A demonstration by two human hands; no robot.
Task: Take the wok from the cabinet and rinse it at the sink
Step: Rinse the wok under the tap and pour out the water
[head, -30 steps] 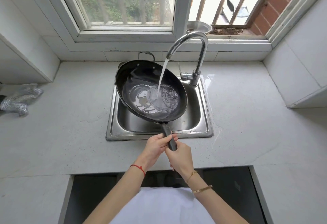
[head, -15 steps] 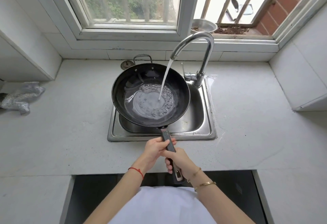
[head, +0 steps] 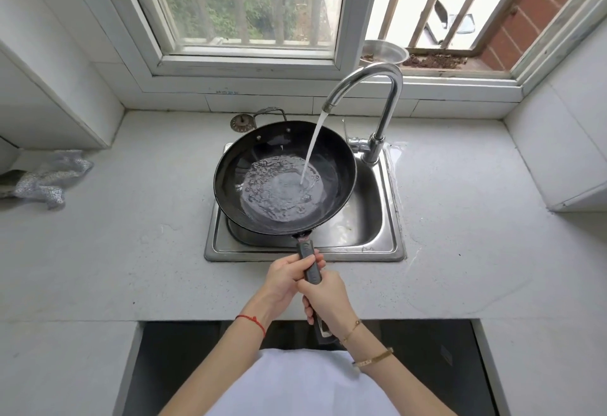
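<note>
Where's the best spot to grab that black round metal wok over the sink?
Grip the black round metal wok by its long dark handle, coming from the counter's near edge. The handle points toward the person, clear of the tap's stream, and both hands, left hand and right hand, fit along it.

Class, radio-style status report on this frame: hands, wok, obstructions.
Left hand and right hand both gripping wok handle. Wok over sink, faucet stream filling it. Nothing obstructing.

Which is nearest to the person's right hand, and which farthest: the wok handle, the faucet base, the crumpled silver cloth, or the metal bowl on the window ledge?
Measured from the right hand:
1. Wok handle: gripped in that hand.
2. Faucet base: beyond, at the sink's back right corner.
3. Metal bowl and crumpled silver cloth: both far, one on the ledge, one far left; too close to call.
</note>
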